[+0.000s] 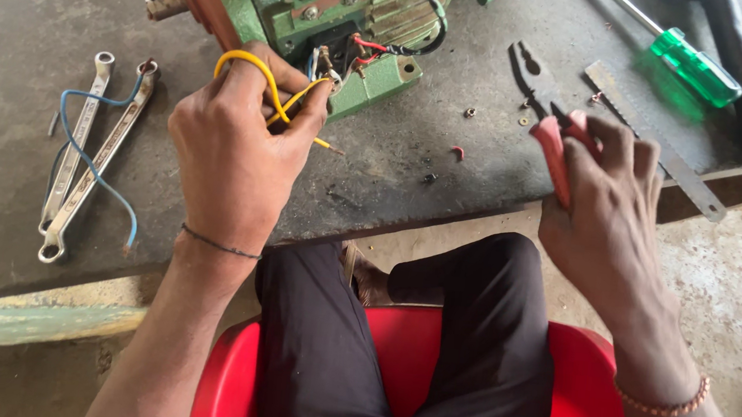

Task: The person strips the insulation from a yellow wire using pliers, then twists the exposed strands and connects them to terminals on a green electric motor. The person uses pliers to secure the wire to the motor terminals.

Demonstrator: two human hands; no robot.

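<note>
— Head view: what has the left hand [236,146] got?

— It is closed on a looped yellow wire [261,76], pinched between thumb and fingers, right against the green motor [336,1] that sits at the far edge of the worktop [27,12]. The wire's bare end pokes out past the thumb toward the near edge.

— And the right hand [611,209]?

— Wrapped around the red handles of a pair of pliers [548,117]. The dark jaws point away from the person and lie over the worktop, close to its near right edge; they look slightly parted.

— What else lies on the worktop?

— Two spanners [91,150] side by side toward the left edge, with a thin blue wire [94,164] draped across them. A green-handled screwdriver [697,68] lies in the far right corner, and a hacksaw blade [654,141] runs slantwise just beyond the right hand, reaching the near right edge. Small nuts and bits are scattered between the motor and the pliers.

— Where does the person sit?

— On a red chair [411,357], knees under the worktop's near edge.
</note>
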